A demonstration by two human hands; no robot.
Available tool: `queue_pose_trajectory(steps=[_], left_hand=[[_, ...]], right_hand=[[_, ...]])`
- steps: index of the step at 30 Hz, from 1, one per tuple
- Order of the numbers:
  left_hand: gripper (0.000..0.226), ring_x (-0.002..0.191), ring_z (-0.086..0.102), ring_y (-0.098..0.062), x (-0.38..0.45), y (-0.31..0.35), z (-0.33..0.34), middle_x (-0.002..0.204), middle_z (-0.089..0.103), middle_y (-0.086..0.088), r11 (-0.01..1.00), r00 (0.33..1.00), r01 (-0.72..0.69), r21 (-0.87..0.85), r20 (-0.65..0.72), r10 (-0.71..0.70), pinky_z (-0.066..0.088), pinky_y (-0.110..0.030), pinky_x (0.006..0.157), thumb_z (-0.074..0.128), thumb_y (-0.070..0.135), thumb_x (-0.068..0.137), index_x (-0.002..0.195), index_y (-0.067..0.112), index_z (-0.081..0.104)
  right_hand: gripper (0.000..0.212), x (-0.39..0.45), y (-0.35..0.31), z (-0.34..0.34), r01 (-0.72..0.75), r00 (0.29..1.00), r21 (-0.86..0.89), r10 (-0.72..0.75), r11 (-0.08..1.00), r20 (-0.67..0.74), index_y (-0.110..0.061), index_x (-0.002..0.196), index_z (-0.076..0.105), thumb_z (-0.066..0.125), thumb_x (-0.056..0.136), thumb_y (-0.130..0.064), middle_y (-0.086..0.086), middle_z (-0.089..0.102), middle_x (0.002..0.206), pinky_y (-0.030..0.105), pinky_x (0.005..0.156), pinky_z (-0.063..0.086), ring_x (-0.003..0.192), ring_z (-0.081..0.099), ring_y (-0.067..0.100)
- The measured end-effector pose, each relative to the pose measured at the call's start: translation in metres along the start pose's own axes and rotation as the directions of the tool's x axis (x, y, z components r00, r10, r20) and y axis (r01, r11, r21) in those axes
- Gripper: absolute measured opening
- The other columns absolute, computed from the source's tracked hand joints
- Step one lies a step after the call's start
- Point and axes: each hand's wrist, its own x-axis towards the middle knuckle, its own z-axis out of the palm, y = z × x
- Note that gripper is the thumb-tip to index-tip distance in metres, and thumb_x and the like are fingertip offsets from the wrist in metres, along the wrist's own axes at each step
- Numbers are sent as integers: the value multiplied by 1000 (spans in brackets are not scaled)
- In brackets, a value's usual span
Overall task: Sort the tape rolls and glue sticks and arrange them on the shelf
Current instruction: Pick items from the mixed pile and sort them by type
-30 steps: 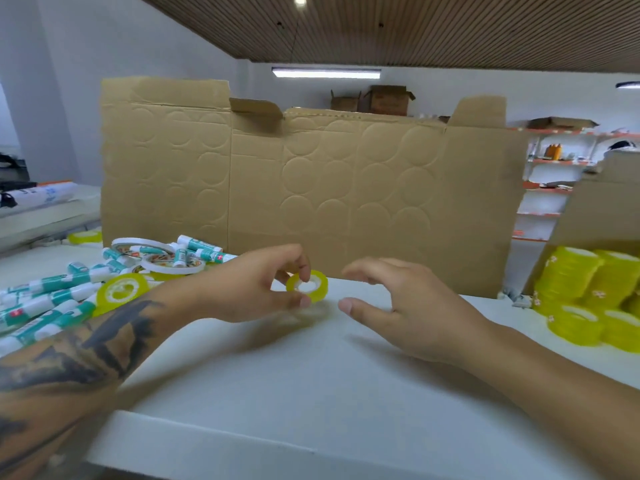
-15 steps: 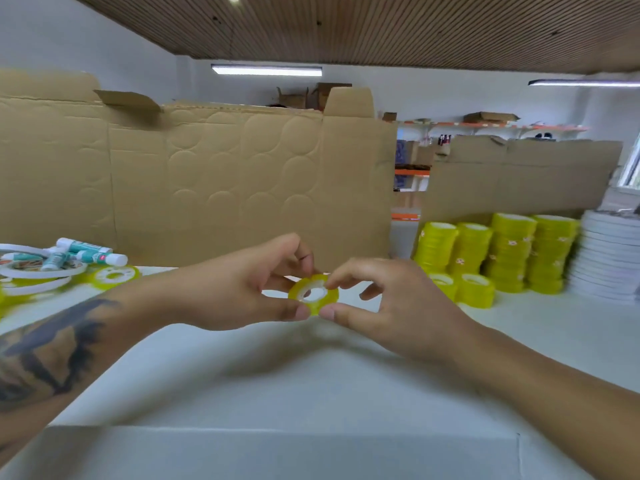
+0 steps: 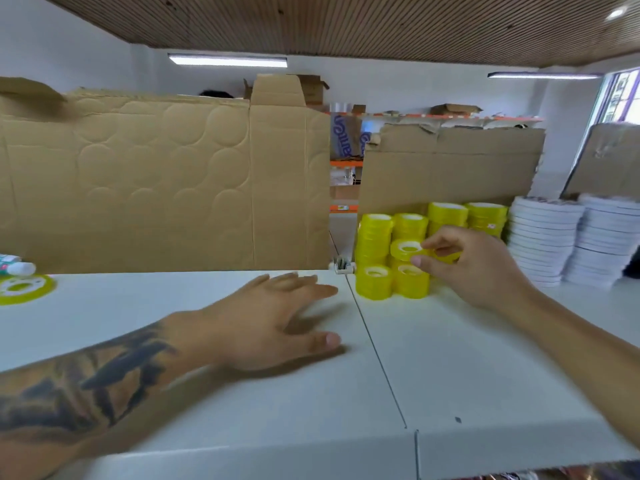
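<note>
My right hand (image 3: 474,268) pinches a small yellow tape roll (image 3: 408,249) between thumb and fingertips, holding it just above the short stacks of yellow tape rolls (image 3: 375,282) on the white shelf (image 3: 450,358). Taller yellow stacks (image 3: 450,214) stand behind them. My left hand (image 3: 273,320) lies flat on the shelf with fingers spread and holds nothing. At the far left edge lie a yellow tape roll (image 3: 24,289) and the tip of a glue stick (image 3: 17,266).
Two piles of white tape rolls (image 3: 543,237) stand to the right of the yellow stacks. Cardboard sheets (image 3: 166,181) wall off the back of the shelf, with a gap between them. A seam (image 3: 377,348) runs across the shelf between my hands.
The yellow roll passed from my left hand to my right, which carried it right to the yellow stacks. My left hand let go and dropped flat on the shelf. The view swung right.
</note>
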Motion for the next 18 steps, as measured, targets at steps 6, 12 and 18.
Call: queue_pose_trajectory(steps=[6,12,18], left_hand=[[76,155,-6,-1,1,0,15,168,-2,24,997,994,22,-72,113,-14,-3,-40,127,21,92,77,148,71,3],[78,155,-7,-2,2,1,14,168,-2,23,996,991,34,-80,130,-23,-4,-39,126,22,91,77,150,68,7],[78,156,-6,-4,3,0,14,169,0,20,996,991,26,-85,133,-15,-3,-42,127,22,91,78,151,67,7]], right_hand=[[19,-5,15,9,-32,999,-24,32,999,1,-35,91,67,80,81,-45,-22,69,95,12,74,40,92,62,-7],[19,-11,16,15,-70,997,-58,72,996,35,-34,91,66,79,83,-44,-23,67,93,25,75,44,91,62,-3],[20,-14,18,16,-120,991,-80,124,990,48,-31,95,66,77,85,-45,-19,68,95,20,71,43,89,63,1]])
